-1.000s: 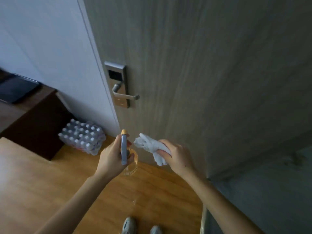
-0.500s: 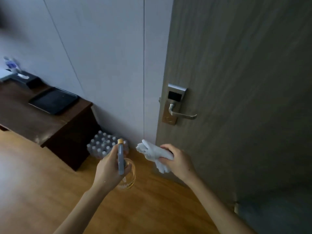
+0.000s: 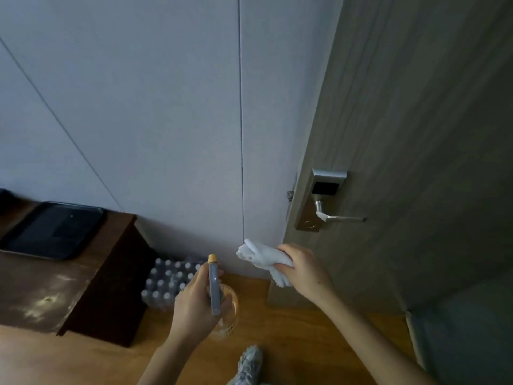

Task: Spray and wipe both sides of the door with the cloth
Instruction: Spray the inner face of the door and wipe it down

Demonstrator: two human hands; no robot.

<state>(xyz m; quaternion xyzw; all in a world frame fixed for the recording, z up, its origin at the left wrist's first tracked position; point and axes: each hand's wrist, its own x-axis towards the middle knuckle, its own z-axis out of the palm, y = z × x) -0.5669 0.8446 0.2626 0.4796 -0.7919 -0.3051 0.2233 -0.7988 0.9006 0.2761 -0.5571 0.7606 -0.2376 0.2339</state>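
Left hand [image 3: 194, 304] grips spray bottle [image 3: 214, 287], right hand [image 3: 305, 269] clutches cloth [image 3: 263, 257]; aim nozzle squarely at door [image 3: 416, 134] before wiping.

Door [image 3: 416, 134] now further right, shoe [image 3: 249, 362] visible.

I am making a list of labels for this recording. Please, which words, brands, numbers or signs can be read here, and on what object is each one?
No text can be read in this picture.
Spray bottle in the left hand: no label legible.
Lock plate on the door: dark panel, no readable marking.
Pack of water bottles: only caps show; any print is too small and blurred.
Cloth in the right hand: plain white.
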